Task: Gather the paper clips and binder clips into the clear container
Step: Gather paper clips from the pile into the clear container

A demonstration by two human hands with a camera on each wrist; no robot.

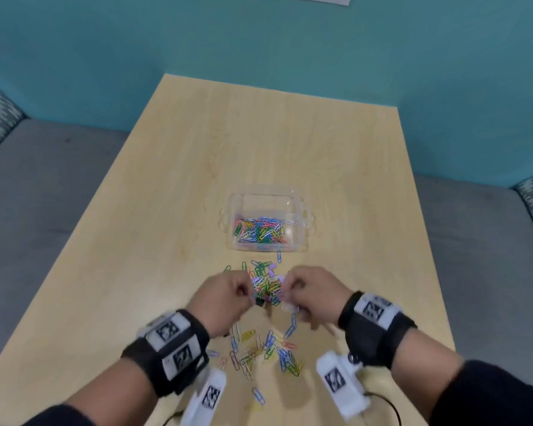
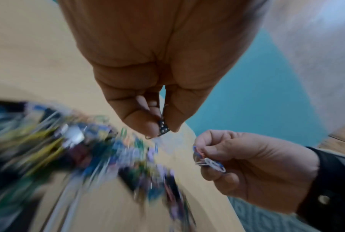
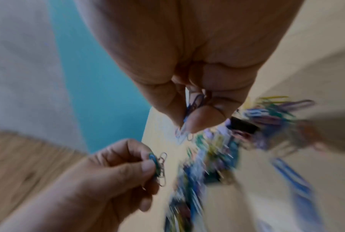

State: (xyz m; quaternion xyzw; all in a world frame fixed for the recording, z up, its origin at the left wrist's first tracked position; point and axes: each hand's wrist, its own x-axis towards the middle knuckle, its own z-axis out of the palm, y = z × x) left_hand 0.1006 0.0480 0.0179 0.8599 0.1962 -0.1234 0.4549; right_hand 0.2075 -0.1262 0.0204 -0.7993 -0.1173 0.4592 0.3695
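- No legible writing; we see only black-white square markers on wrist straps (image 1: 374, 309).
- L hand (image 1: 225, 298): fingers pinch black dotted binder clip (image 2: 163, 128) plus wire clips.
- R hand (image 1: 316, 295): curled round a few coloured wire paper clips (image 2: 209, 162).
- Clear rectangular plastic container (image 1: 302, 218), long axis left-right, part-filled, just beyond loose clip pile (image 1: 266, 348) on pale wood table (image 1: 336, 149).

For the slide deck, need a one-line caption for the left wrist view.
Left hand pinches a black dotted binder clip over the blurred clip pile while the right hand holds paper clips.

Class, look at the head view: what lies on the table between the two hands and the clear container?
Loose clips and a lone blue clip near the container, beyond the hands.
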